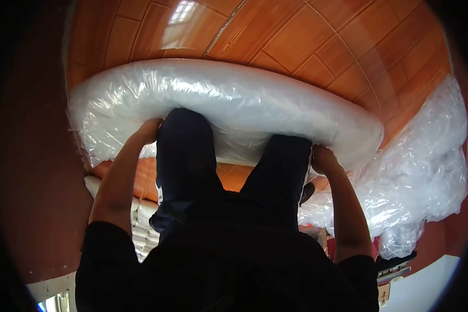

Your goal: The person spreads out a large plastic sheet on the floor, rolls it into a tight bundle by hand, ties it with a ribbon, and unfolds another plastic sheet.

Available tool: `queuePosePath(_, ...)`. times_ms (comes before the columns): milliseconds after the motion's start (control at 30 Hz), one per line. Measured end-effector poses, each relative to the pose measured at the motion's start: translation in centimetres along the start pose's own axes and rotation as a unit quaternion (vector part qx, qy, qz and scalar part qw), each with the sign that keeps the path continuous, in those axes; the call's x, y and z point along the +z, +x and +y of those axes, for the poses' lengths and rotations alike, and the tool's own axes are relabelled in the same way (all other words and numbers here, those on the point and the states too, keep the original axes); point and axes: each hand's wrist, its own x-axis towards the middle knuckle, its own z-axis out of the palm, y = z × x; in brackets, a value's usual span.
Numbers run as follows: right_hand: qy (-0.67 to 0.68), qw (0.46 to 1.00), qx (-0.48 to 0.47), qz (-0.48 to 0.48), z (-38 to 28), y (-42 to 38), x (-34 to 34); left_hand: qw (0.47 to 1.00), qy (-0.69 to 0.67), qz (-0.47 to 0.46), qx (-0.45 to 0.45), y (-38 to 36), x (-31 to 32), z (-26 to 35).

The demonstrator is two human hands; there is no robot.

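A long, thick roll wrapped in clear, shiny plastic (pixel 234 88) lies crosswise on the tiled floor, against my knees. Beside my left knee, my left hand (pixel 150 131) is at the near side of the roll, its fingers mostly hidden. My right hand (pixel 323 159) is just outside my right knee, at the roll's near edge; its fingers are curled, and their tips are hidden. My dark trousers cover part of the roll between the two hands.
Crumpled clear plastic (pixel 416 166) is heaped along the right side. Orange-brown floor tiles (pixel 275 36) stretch beyond the roll. Pale stacked packages (pixel 143 223) lie behind my left leg. A dark red wall (pixel 36 156) stands at the left.
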Motion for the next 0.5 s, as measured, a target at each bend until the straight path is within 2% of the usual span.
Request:
queuePosePath(33, 0.000, 1.000, 0.002, -0.013, -1.3, -1.0, -1.4, 0.993, -0.080, -0.048, -0.071, -1.2, -1.8, 0.8)
queuePosePath(67, 0.009, 0.999, 0.023, 0.030, -3.9, -3.3, -3.7, 0.987, -0.136, 0.079, -0.033, -3.7, -3.3, 3.4)
queuePosePath(100, 0.101, 0.985, -0.010, 0.136, -6.4, -5.1, -5.6, 0.961, -0.188, 0.205, 0.004, -6.2, -4.6, 6.1)
queuePosePath(133, 0.192, 0.951, -0.042, 0.237, -9.0, -6.3, -7.0, 0.938, -0.035, 0.345, 0.015, -7.4, -6.1, 6.8)
queuePosePath(167, 0.171, 0.923, -0.105, 0.328, -11.3, -6.3, -8.4, 0.876, 0.119, 0.467, 0.028, -7.9, -6.9, 6.9)
queuePosePath(200, 0.145, 0.884, -0.163, 0.413, -13.6, -5.8, -9.5, 0.866, 0.043, 0.490, -0.097, -7.1, -7.0, 5.5)
queuePosePath(267, 0.150, 0.870, -0.203, 0.424, -18.4, -3.1, -12.0, 0.786, -0.115, 0.504, -0.339, -2.6, -7.4, 1.6)
queuePosePath(367, 0.104, 0.885, -0.146, 0.430, -23.1, 3.4, -12.2, 0.707, -0.177, 0.565, -0.387, 4.0, -7.4, -1.4)
queuePosePath(433, 0.083, 0.876, -0.097, 0.465, -24.7, 6.9, -11.8, 0.676, -0.195, 0.600, -0.380, 7.2, -8.3, -3.3)
queuePosePath(500, 0.076, 0.855, -0.102, 0.503, -24.5, 9.5, -10.7, 0.666, -0.189, 0.625, -0.361, 8.7, -8.4, -5.2)
